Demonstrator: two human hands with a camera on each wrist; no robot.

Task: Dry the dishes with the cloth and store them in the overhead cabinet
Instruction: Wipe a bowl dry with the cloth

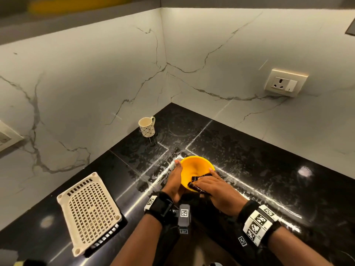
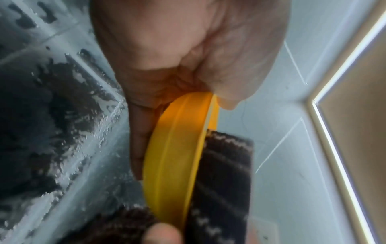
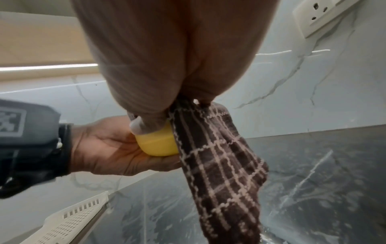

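We cup a yellow bowl [image 1: 196,169] in our left hand [image 1: 175,181] while our right hand [image 1: 215,189] grips the cloth [image 1: 196,184] wiping it; a mug [image 1: 147,126] waits, nothing stored yet.

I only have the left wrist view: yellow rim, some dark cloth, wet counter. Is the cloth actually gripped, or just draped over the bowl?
Observer: Gripped. The right hand pinches the checked cloth, and its loose end hangs below the bowl.
Operator: Is the bowl resting on the counter?
Observer: No. The left hand holds it tilted above the black counter, its opening facing the person.
Operator: Any other dishes left to dry?
Observer: One patterned mug stands upright by the back wall, apart from the hands.
Operator: And the rack?
Observer: A white plastic rack lies on the counter to the left, nothing visible on it.
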